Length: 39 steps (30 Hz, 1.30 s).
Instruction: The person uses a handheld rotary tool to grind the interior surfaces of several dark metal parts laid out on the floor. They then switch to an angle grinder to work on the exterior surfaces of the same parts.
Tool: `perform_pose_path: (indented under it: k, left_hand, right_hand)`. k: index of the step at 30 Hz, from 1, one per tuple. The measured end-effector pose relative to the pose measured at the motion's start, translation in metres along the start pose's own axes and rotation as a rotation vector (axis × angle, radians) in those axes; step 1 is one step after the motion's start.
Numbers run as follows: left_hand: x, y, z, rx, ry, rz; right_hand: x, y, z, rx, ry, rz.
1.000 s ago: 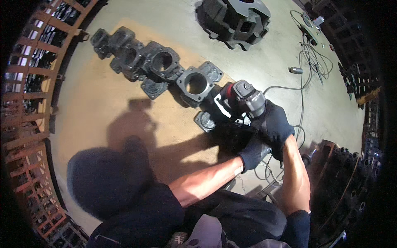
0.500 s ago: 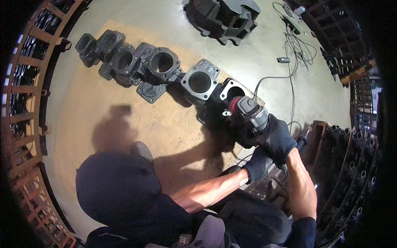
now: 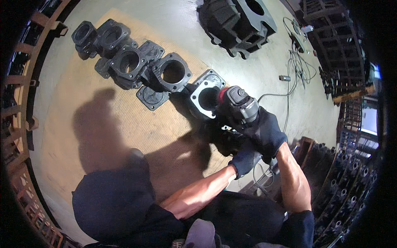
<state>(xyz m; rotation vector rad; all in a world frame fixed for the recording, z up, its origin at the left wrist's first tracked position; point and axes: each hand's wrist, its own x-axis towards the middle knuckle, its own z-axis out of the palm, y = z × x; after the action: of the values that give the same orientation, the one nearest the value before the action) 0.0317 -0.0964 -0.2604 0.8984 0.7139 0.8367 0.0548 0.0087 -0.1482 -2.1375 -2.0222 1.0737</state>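
Head view. Angle grinder (image 3: 239, 103): grey and black body, red band near the head; long axis runs from lower right to upper left, head toward the bright machined flange casting (image 3: 205, 98) and at its right rim. Right hand (image 3: 266, 131), dark glove, clenched over the grinder's rear body, so the tool projects up-left beyond the grip. Left hand (image 3: 245, 159), dark glove, closed below the tool on a dark part; what it grasps cannot be told. Power cord (image 3: 285, 93) trails from the grinder across the floor toward the upper right. Row of dark flanged castings (image 3: 131, 64) lies on the brown floor mat (image 3: 103, 132), extending to its upper left corner. Large black casting (image 3: 235, 20) sits on bare floor, well apart.
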Motion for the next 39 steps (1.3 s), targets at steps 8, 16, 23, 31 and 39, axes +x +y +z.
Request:
perform_pose_path:
  k: [8,16,23,31,39]
  left_hand:
    - [0.015,0.004,-0.032,0.001,0.084,-0.017]
    - [-0.020,-0.001,0.017,-1.516,0.235,-0.556]
    - [0.000,-0.039,0.007,-0.606,0.042,-0.180]
    - [0.005,0.032,-0.051,0.021,0.190,-0.006]
    - [-0.015,-0.058,0.010,-0.975,0.258,-0.159]
  right_hand:
    - [0.042,-0.054,-0.006,-0.260,-0.131,-0.022]
    - [-0.022,0.003,0.012,-0.058,-0.074,0.056]
    - [-0.009,0.003,0.006,0.005,0.005,0.023]
    - [0.037,-0.047,0.006,-0.218,-0.120,-0.072]
    - [0.001,-0.058,0.004,-0.291,-0.275,-0.082]
